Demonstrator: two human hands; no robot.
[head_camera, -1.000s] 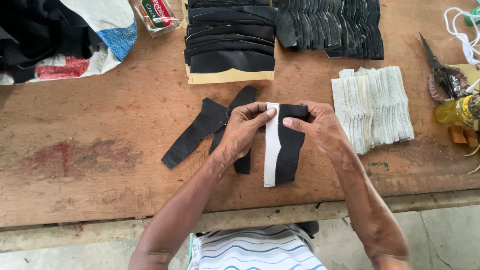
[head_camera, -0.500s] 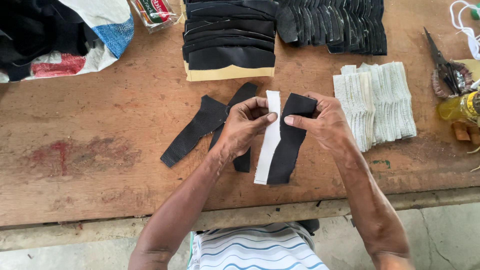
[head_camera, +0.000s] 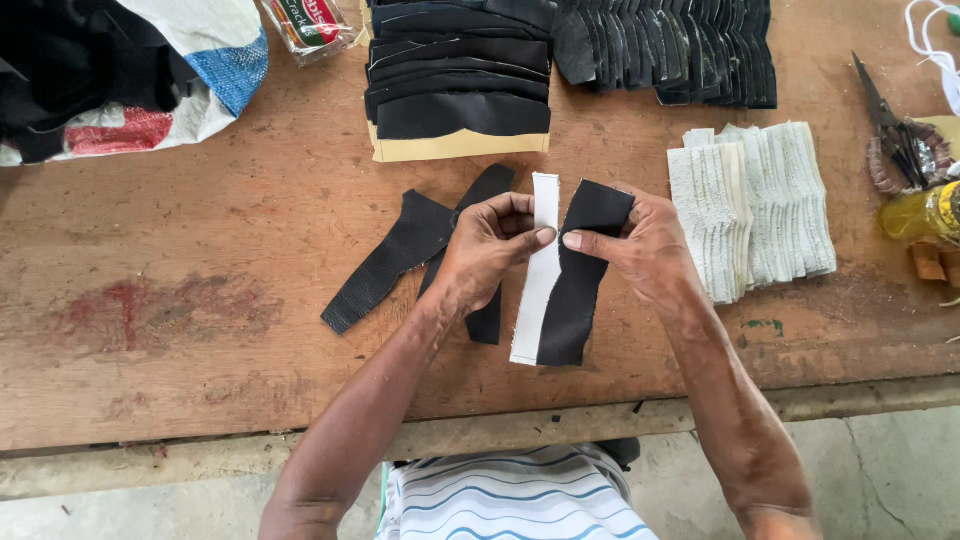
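While both hands work above the worn brown wooden table (head_camera: 200, 250), our left hand (head_camera: 480, 250) pinches the long white fabric strip (head_camera: 535, 290) and our right hand (head_camera: 645, 250) pinches the curved black leather strip (head_camera: 580, 290) just beside it, the two edges touching. Left of them lie two more black leather cut pieces (head_camera: 395, 260). At the far edge sits a stack of black leather cut-outs (head_camera: 460, 80); a pile of white fabric strips (head_camera: 760, 205) lies to the right.
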